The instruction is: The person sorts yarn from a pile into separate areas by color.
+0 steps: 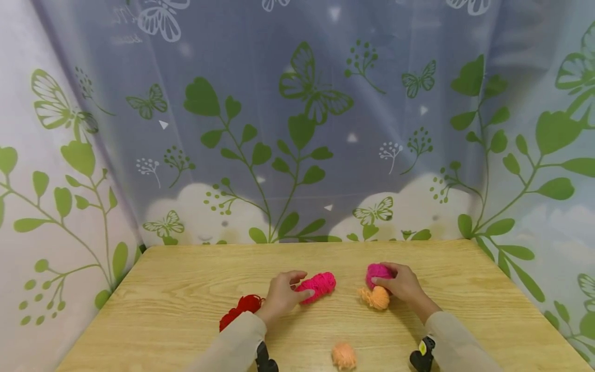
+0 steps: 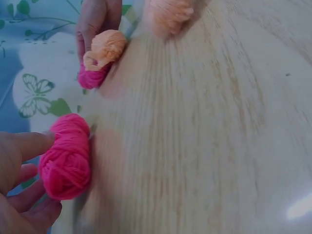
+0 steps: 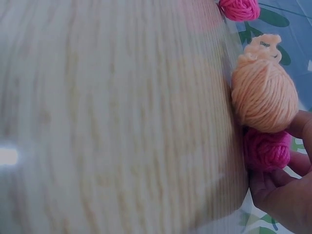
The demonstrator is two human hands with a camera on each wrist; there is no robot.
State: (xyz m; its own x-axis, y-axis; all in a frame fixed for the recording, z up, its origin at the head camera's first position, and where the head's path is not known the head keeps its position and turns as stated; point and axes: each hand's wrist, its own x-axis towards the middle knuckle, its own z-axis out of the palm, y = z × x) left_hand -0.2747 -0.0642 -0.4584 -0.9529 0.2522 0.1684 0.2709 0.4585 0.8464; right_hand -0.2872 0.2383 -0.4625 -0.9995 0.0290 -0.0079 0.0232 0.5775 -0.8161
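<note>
My left hand (image 1: 281, 295) holds one end of a hot pink yarn skein (image 1: 321, 284) on the table, thumb on the near side and fingers around it. In the left wrist view the same pink skein (image 2: 68, 158) sits against the fingertips. Over to the right, my right hand (image 1: 403, 282) grips a magenta yarn ball (image 1: 377, 273), partly covered by the fingers. A peach yarn ball (image 1: 380, 298) with a loose looped end lies against it, beside the thumb. The right wrist view shows this peach ball (image 3: 265, 95) just above the magenta one (image 3: 268, 150).
A red yarn skein (image 1: 241, 310) lies beside the left forearm, partly hidden by the sleeve. Another peach yarn ball (image 1: 344, 356) rests near the front of the wooden table (image 1: 209, 268). A patterned curtain (image 1: 251, 196) hangs behind the table's far edge.
</note>
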